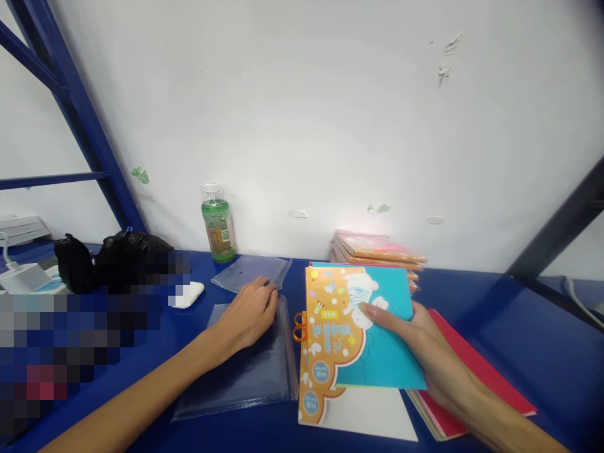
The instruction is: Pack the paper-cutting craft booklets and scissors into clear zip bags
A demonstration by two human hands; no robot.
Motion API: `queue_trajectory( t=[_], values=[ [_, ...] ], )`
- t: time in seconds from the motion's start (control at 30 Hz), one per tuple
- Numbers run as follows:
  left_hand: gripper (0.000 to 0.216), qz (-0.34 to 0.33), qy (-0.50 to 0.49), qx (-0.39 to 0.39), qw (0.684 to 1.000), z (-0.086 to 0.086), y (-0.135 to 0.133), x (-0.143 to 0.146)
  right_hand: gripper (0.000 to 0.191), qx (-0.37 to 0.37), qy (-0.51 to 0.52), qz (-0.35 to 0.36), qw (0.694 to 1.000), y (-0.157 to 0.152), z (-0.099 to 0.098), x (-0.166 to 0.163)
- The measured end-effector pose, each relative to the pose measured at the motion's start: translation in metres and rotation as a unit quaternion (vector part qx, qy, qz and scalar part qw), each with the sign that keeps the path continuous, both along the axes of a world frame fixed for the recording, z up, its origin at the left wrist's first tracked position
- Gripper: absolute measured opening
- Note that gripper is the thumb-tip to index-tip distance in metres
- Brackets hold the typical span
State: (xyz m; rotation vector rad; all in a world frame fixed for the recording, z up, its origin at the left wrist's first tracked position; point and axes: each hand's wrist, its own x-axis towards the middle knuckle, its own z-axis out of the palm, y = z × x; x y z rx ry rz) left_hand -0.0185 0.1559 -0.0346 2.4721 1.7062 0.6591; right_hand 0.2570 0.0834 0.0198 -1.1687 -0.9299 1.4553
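I have the left hand (pixel 250 311) lying palm-down on the far end of a pile of clear plastic sleeves (pixel 245 377). Its fingers are loosely bent over the top edge, and I cannot tell whether they pinch that edge or only rest on it. A second clear sleeve (pixel 250 270) lies apart, just beyond the fingertips, in front of a green drink bottle (pixel 218 226) that stands by the wall.

The right hand (pixel 415 340) is closed on an orange-and-teal booklet (pixel 368 333), thumb on the cover and fingers underneath. It holds the booklet tilted just beside the sleeves. The cartoon print on the cover is upside down from where I look. Orange scissor handles (pixel 299 327) peek out between booklet and sleeves.

Under the booklet lies a white sheet (pixel 372 415), with a fan of red booklets (pixel 476 371) beneath the right wrist. A tidy stack of booklets (pixel 377 248) sits farther back against the wall.

As to progress, I judge it early. The sleeve under the left hand looks empty, and its mouth does not appear lifted. The booklet is in hand but outside any sleeve, and none of the booklets I can see shows a plastic cover. The loose booklets and the stack at the wall all look untouched.

A black bag (pixel 127 248) and a small white case (pixel 186 294) lie to the left on the blue table (pixel 519 327).
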Motion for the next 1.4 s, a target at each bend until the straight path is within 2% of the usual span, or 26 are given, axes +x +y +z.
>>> queue_trajectory(
  t=[0.1,0.2,0.4,0.57,0.83,1.07,1.27,1.4],
  values=[
    [0.027,-0.009,-0.019,0.002,1.0,0.002,-0.001,0.001,0.055,-0.003,0.0,-0.002,1.0,0.001,-0.002,0.001],
    [0.04,-0.013,-0.054,0.005,0.998,0.011,-0.005,0.004,0.058,-0.002,-0.002,-0.003,1.0,0.002,-0.004,0.002],
    [0.059,0.037,-0.178,-0.018,0.983,0.026,-0.006,0.01,0.056,-0.003,-0.007,-0.001,1.0,0.002,-0.003,0.001],
    [0.045,0.074,-0.241,-0.077,0.965,0.027,-0.001,0.008,0.055,-0.009,-0.005,0.003,1.0,0.0,0.0,0.001],
    [0.018,0.058,-0.22,-0.1,0.969,0.028,-0.003,0.007,0.051,-0.011,-0.007,0.001,1.0,-0.001,0.002,-0.001],
    [0.035,0.031,-0.172,-0.104,0.979,0.024,-0.004,0.007,0.052,0.013,-0.011,-0.007,1.0,0.001,-0.001,0.002],
    [0.034,0.022,-0.13,-0.069,0.989,0.02,-0.006,0.009,0.051,0.029,-0.001,0.005,1.0,0.004,-0.007,0.007],
    [0.031,0.014,-0.102,-0.017,0.995,0.016,-0.006,0.007,0.054,0.013,0.002,0.013,1.0,0.005,-0.009,0.007]
  ],
)
